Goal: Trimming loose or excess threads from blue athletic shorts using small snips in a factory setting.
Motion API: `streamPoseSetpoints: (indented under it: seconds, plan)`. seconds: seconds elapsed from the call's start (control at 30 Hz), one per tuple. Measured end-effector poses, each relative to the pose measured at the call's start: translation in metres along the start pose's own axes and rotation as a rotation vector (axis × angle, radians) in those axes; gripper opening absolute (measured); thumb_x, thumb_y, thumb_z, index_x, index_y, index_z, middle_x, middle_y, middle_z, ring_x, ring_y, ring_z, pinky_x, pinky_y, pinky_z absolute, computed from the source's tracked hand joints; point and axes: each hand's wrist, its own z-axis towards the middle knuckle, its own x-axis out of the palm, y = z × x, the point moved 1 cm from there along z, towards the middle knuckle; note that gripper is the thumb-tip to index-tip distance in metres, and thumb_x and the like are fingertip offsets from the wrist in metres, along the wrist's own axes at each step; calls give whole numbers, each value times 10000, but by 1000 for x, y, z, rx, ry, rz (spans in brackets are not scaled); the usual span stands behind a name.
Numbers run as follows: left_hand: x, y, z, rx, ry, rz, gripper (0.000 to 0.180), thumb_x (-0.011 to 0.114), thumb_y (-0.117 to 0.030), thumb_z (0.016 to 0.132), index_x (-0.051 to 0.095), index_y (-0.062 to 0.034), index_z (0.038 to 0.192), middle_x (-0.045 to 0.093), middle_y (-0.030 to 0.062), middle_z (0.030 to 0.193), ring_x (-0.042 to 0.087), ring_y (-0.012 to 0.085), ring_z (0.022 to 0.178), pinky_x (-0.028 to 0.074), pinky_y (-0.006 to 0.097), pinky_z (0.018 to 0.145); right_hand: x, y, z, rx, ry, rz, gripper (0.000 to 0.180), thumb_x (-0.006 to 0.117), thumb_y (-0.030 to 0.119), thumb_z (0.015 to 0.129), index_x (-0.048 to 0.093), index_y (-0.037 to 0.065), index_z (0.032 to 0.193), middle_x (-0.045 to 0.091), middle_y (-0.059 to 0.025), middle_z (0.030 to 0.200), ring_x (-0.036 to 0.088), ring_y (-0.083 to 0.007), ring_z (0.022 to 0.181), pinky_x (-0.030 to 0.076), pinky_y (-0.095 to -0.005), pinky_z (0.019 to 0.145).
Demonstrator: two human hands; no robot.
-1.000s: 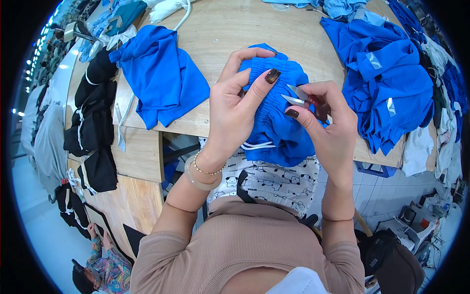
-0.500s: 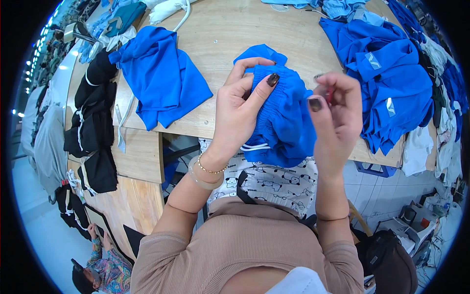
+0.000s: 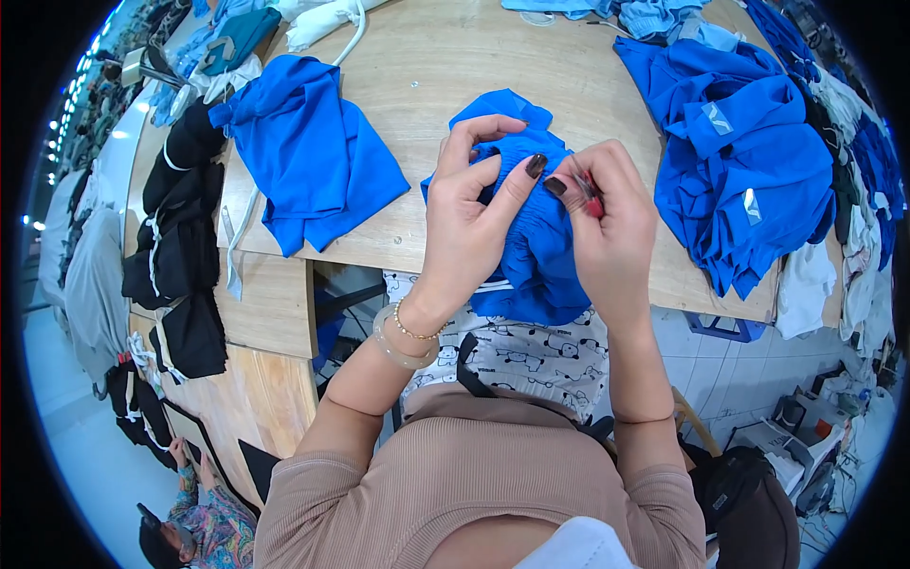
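The blue garment (image 3: 531,247) hangs over the table (image 3: 455,66) edge in front of you. Your left hand (image 3: 474,218) pinches its gathered band. Your right hand (image 3: 607,228) grips small red-handled snips (image 3: 588,194) against the fabric. A blue pile (image 3: 749,161) lies to the right.

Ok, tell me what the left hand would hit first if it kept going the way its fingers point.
The left hand points up and away across the table; its fingers already touch the bunched blue fabric garment. Beyond that lies the bare pale wooden tabletop, though depth is hard to judge.
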Motion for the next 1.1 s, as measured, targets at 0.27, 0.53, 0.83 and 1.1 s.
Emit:
streamPoseSetpoints:
  seconds: [0.27, 0.53, 0.83, 1.1]
  plan:
    - [-3, 26, 11, -190, -49, -91, 271, 638, -122, 839, 543, 69, 672, 524, 84, 1009, 425, 171, 793, 373, 275, 729, 36, 44, -71, -192, 400, 130, 233, 539, -73, 629, 526, 75, 809, 511, -82, 791, 532, -271, 697, 425, -330, 530]
    - [-17, 5, 2, -409, 95, 50, 287, 618, -229, 887, 640, 40, 790, 456, -5, 804, 391, 59, 705, 298, 200, 579, 7, -3, -20, 69, -61, 28, 185, 702, 23, 740, 601, 31, 895, 507, -58, 837, 535, -160, 694, 436, -250, 593]
    - [-21, -9, -1, -877, 178, -557, 192, 559, -162, 920, 644, 4, 875, 585, 3, 785, 547, 42, 682, 517, 202, 571, 24, -12, -16, -5, -183, 15, 204, 645, -87, 722, 612, 15, 897, 533, -80, 858, 568, -174, 723, 468, -261, 595]
    - [-4, -3, -2, -853, 33, -699, 172, 563, -132, 909, 644, 19, 906, 630, 48, 874, 610, 85, 794, 564, 246, 722, 19, -22, -5, 112, 22, 128, 151, 521, -133, 768, 493, -8, 848, 448, -99, 861, 532, -201, 774, 430, -288, 647]
